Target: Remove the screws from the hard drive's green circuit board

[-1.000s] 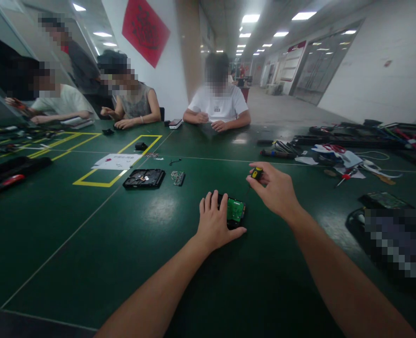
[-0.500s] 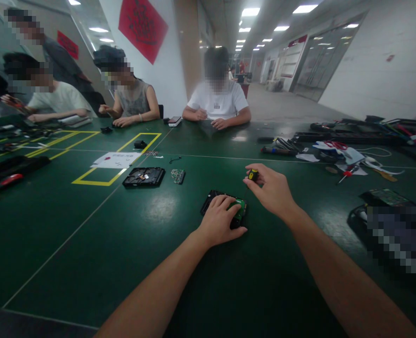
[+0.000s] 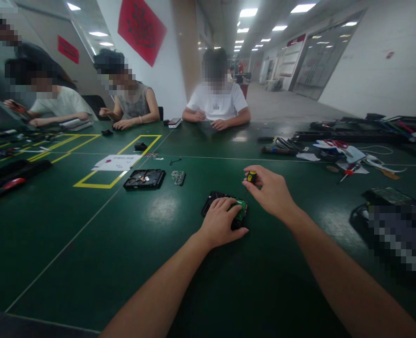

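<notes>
A black hard drive (image 3: 209, 201) with a green circuit board (image 3: 243, 206) lies on the green table in front of me. My left hand (image 3: 222, 220) is over it, fingers curved across its top and thumb by the near edge, steadying it. Part of the drive is hidden under that hand. In my right hand (image 3: 267, 188) is a small screwdriver (image 3: 252, 177) with a yellow and black handle, pinched between thumb and fingers. Its thin shaft points down at the drive's right end; I cannot tell whether the tip touches a screw.
Left of the drive lie an opened black drive casing (image 3: 144, 179), a loose circuit board (image 3: 178, 178) and a white paper (image 3: 114, 163). Cables and tools (image 3: 344, 155) crowd the right side, near a red-handled screwdriver (image 3: 349, 172). Several people sit across the table (image 3: 123, 263).
My view has shifted slightly. My hands keep nearly the same place over the drive, and the screwdriver stays in my right hand. A standing person at the far left has moved left.
</notes>
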`<state>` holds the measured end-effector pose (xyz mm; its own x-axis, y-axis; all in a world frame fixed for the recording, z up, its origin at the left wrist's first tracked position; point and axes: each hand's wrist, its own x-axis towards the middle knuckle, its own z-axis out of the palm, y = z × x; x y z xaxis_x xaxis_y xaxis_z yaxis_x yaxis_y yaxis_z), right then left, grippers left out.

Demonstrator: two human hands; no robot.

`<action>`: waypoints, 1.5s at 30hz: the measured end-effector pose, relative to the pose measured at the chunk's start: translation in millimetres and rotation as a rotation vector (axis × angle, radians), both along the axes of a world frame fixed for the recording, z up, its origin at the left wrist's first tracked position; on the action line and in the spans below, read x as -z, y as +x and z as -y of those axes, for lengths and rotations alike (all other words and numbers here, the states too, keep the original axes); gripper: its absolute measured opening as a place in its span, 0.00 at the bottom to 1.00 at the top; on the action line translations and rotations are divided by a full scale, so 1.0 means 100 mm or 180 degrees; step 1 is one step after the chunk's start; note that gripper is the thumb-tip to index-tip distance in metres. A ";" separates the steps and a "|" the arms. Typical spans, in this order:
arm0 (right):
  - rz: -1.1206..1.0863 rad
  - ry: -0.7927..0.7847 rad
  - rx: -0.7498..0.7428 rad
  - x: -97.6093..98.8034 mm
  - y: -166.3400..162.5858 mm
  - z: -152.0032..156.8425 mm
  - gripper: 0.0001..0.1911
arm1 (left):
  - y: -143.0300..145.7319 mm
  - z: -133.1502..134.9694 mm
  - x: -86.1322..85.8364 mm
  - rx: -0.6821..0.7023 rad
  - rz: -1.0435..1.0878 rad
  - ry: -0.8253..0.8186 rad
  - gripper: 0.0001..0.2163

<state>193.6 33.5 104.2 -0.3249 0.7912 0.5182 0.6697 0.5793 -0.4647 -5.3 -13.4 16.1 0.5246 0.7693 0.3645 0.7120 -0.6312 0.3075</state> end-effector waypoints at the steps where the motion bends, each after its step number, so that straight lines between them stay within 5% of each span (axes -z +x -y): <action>1: 0.0053 -0.0005 -0.0063 -0.01 -0.01 0.02 0.14 | 0.00 0.00 0.00 0.0004 -0.0001 -0.0003 0.30; 7: 0.0346 -0.0010 -0.0274 -0.09 -0.05 0.10 0.13 | 0.01 0.00 0.01 0.0001 0.0006 -0.0008 0.30; 22: 0.0410 -0.0250 -0.0713 -0.09 0.02 0.11 0.31 | 0.01 0.00 0.00 0.0052 0.0041 -0.0030 0.30; 45: 0.0428 -0.0319 -0.1049 -0.18 0.02 0.15 0.30 | 0.00 0.00 0.00 0.0036 0.0070 -0.0078 0.30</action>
